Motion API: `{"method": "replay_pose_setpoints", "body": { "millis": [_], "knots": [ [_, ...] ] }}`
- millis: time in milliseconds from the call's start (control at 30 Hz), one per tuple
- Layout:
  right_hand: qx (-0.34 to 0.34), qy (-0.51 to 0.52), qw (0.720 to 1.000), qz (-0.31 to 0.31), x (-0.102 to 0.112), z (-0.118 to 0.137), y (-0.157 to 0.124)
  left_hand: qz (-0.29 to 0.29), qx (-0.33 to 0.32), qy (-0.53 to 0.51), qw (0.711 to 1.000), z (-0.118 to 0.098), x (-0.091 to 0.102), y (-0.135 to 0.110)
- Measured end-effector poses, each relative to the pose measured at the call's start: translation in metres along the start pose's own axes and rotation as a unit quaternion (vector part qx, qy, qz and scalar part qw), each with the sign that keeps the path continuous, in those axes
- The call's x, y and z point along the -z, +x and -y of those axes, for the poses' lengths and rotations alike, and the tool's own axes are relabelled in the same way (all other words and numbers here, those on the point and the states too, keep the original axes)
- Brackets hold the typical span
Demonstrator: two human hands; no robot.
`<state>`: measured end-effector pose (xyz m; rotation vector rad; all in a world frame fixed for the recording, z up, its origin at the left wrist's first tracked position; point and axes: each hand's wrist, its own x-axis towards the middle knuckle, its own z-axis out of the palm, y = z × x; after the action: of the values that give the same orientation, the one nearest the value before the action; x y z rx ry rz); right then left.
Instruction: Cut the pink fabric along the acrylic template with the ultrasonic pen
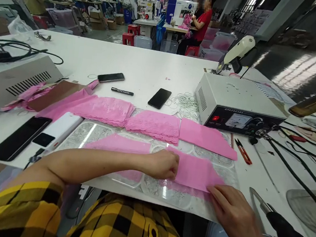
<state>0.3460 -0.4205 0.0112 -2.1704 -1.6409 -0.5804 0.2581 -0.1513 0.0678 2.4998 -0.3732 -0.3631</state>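
Observation:
My left hand (163,165) is curled closed and presses on the left edge of a pink fabric piece (196,171) that lies on a glossy patterned board (99,130). My right hand (231,210) lies flat with fingers stretched out, its fingertips on the lower right corner of the same pink piece. A second flat pink piece (118,143) lies to the left under my forearm. Behind them is a row of pink lace pieces (154,125) and a plain pink piece (205,137).
A white control box (235,104) with a hand tool (235,53) on top stands at the right, cables and red snips (242,151) beside it. Two phones (159,97), a marker (122,91), a grey box (14,77) and a black-handled tool (290,236) lie around. People sew at the back.

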Motion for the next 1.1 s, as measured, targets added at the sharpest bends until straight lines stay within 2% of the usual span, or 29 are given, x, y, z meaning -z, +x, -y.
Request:
{"method": "replay_pose_setpoints", "body": {
  "millis": [300,700,933,1100],
  "knots": [
    [0.005,0.063,0.998,0.011,0.005,-0.003,-0.001,0.011,0.036,0.015,0.999,-0.008,-0.004,-0.005],
    [-0.063,0.111,0.991,0.028,0.01,0.0,0.006,0.019,0.063,-0.011,0.998,-0.006,-0.001,-0.002],
    [-0.067,0.15,0.985,0.051,0.016,0.005,0.012,0.018,0.072,-0.022,0.997,-0.006,-0.001,-0.002],
    [-0.065,0.141,0.985,0.07,0.011,0.002,0.011,0.016,0.07,-0.017,0.997,-0.005,-0.002,-0.001]
  ]
}}
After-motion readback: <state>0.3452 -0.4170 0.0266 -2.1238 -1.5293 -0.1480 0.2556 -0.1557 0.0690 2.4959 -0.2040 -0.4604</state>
